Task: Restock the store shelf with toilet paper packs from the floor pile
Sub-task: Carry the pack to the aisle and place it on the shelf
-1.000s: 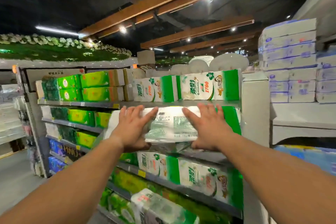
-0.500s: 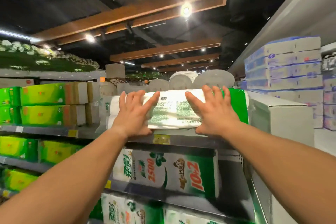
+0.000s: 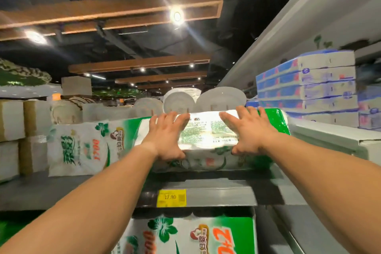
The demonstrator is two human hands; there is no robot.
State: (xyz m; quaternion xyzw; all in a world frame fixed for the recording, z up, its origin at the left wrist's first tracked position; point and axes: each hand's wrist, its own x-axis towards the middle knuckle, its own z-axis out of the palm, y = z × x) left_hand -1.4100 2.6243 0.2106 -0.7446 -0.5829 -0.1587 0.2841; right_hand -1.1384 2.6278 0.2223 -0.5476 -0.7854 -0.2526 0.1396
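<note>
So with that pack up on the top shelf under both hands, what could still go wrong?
The toilet paper pack sits near the front of the top shelf, so it might slide back off if released too soon. The left hand and right hand lie flat on slick, shiny wrapping, with thumbs under its front edge; they could slip. Pushed hard, the pack may shove the neighbouring pack or the white plates behind.
</note>
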